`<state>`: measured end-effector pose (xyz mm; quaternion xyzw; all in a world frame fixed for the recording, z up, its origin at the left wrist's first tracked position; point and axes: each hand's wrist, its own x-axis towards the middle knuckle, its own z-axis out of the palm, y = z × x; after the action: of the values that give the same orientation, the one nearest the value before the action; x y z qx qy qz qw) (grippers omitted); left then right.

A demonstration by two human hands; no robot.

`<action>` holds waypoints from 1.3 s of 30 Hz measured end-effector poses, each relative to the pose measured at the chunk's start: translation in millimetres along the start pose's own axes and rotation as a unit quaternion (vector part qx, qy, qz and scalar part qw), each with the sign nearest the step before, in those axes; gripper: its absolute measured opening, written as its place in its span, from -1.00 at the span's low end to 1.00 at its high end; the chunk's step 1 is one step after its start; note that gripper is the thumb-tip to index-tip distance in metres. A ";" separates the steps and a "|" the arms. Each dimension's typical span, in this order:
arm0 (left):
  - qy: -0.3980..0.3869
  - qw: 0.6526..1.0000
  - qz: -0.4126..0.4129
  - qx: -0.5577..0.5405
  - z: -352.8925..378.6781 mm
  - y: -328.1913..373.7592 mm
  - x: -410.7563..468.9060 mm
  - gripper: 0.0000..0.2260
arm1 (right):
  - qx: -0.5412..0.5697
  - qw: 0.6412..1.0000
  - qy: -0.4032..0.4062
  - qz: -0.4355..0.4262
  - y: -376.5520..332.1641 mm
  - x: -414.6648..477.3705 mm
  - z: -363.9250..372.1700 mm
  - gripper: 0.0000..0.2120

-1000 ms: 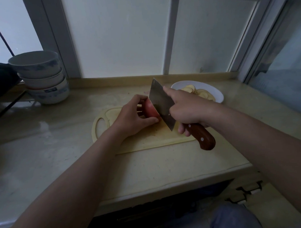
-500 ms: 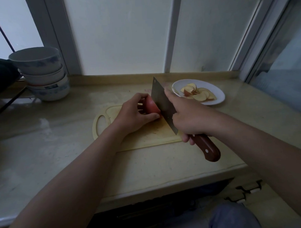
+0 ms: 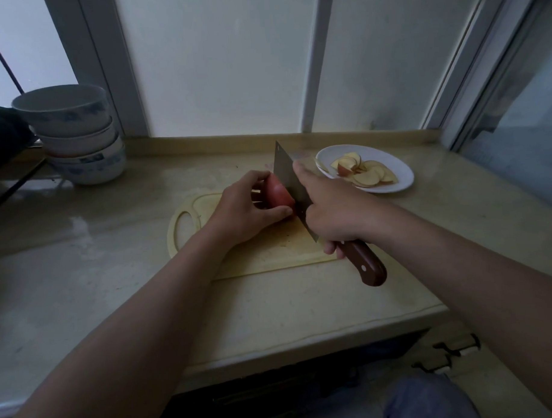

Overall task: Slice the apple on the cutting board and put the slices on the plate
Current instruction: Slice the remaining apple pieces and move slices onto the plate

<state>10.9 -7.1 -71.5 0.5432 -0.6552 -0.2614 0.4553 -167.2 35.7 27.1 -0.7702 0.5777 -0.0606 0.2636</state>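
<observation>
On white plate [image 3: 402, 176], apple slices [image 3: 366, 176]

Dim, backlit by the frosted window [image 3: 219, 60]; foreground arms shadowed, wide-angle edges bent, slightly soft focus.

Home kitchen, stone counter [image 3: 83, 278] under a window, stacked bowls [image 3: 75, 134], cutting board [image 3: 270, 252], cleaver [image 3: 287, 177]
</observation>
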 end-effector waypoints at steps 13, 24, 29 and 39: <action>0.003 1.000 0.005 0.000 2.6 1.6 -0.5 -0.33 | -0.025 0.999 -0.038 0.021 -1.6 21.4 1.4 -0.16; 0.027 0.999 -0.021 0.034 1.8 2.1 -0.3 -0.32 | -0.028 0.997 -0.073 0.025 0.1 6.4 -2.5 -0.13; 0.058 0.998 -0.038 0.016 -2.0 2.8 0.9 -0.39 | -0.012 0.996 -0.076 0.045 9.8 -11.1 -5.0 -0.15; 0.035 0.999 -0.025 -0.001 -6.0 8.5 -6.8 -0.56 | 0.101 0.994 0.014 0.035 30.4 3.5 -6.0 -0.15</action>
<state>12.1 2.6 -63.9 0.5683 -0.6245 -0.2540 0.4717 -194.5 24.5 17.0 -0.7180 0.5989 -0.1200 0.3337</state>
